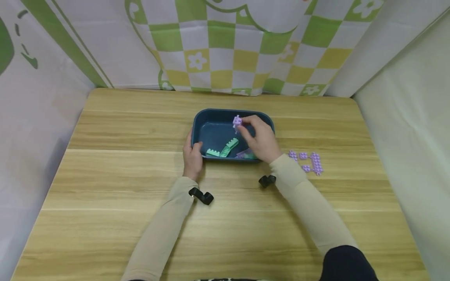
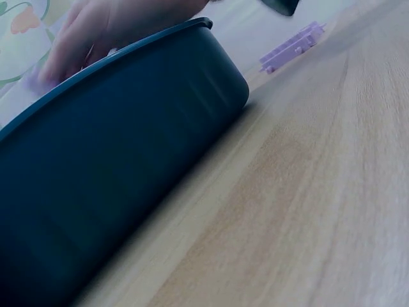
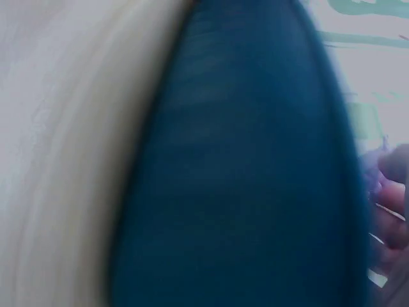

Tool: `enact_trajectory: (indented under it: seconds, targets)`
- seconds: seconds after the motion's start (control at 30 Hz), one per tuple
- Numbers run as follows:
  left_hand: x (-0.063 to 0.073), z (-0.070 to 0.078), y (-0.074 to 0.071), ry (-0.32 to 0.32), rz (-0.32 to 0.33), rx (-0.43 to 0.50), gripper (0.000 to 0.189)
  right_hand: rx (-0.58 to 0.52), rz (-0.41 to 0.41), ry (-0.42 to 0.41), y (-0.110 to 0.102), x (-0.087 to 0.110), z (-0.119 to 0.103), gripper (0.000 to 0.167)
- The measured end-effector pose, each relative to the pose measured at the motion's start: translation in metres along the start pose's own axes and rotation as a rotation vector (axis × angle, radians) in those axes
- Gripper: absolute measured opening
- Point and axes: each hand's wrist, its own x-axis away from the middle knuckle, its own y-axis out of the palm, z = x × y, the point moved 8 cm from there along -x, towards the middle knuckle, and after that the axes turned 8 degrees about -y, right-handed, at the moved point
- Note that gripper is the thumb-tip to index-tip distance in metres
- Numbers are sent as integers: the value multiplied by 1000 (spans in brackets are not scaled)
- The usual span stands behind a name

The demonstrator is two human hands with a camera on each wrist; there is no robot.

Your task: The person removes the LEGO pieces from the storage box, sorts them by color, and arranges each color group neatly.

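A dark blue tray (image 1: 214, 127) stands on the wooden table. My left hand (image 1: 193, 158) grips its left end, with the thumb over the rim and the fingers along the outer wall. Above the inside of the tray, my right hand (image 1: 261, 140) pinches a small purple building block (image 1: 237, 121) between thumb and fingers. Green building blocks (image 1: 229, 147) lie along the near side of the tray floor. Beside them is a purple piece (image 1: 243, 153), partly hidden by the right hand. In the right wrist view, the tray wall (image 3: 249, 166) fills most of the picture, and the fingertips (image 3: 391, 198) show at its edge.
Several purple building blocks (image 1: 316, 163) lie on the table (image 1: 123, 164) to the right of the tray, some partly behind the right sleeve. A checked green, yellow and white cloth (image 1: 225, 50) hangs along the table's back edge. White cloth flanks both sides.
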Motion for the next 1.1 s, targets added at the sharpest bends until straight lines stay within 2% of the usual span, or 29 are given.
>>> enact_trajectory:
  seconds: [0.1, 0.13, 0.27, 0.37, 0.5, 0.6, 0.77, 0.87, 1.0, 1.1]
  targets:
    - [-1, -1, -1, -4, 1, 4, 59, -36, 158, -9, -32, 12, 2, 24]
    - [0, -1, 0, -6, 0, 6, 59, -29, 203, 14, -44, 19, 5, 23]
    - [0, -4, 2, -13, -10, 19, 59, 45, 345, 205, -93, 59, 28, 27]
    - [2, -5, 2, -25, -18, 14, 60, 131, 380, 413, -125, 97, 49, 35]
    - [2, -5, 0, -32, -10, -5, 60, 265, 314, 669, -157, 143, 73, 48]
    - [0, -4, 0, -19, -16, -5, 60, 338, 216, 787, -170, 167, 88, 55]
    - [-2, -3, -3, -12, -21, -1, 59, 382, 10, 866, -165, 190, 106, 57]
    - [-2, -2, -3, -16, -24, 10, 59, 367, -73, 887, -155, 198, 111, 57]
    - [-1, 4, -1, -20, -37, 18, 59, 361, -87, 888, -148, 203, 116, 56]
    - [5, 16, 0, -23, -38, 6, 58, 363, -89, 885, -144, 203, 118, 55]
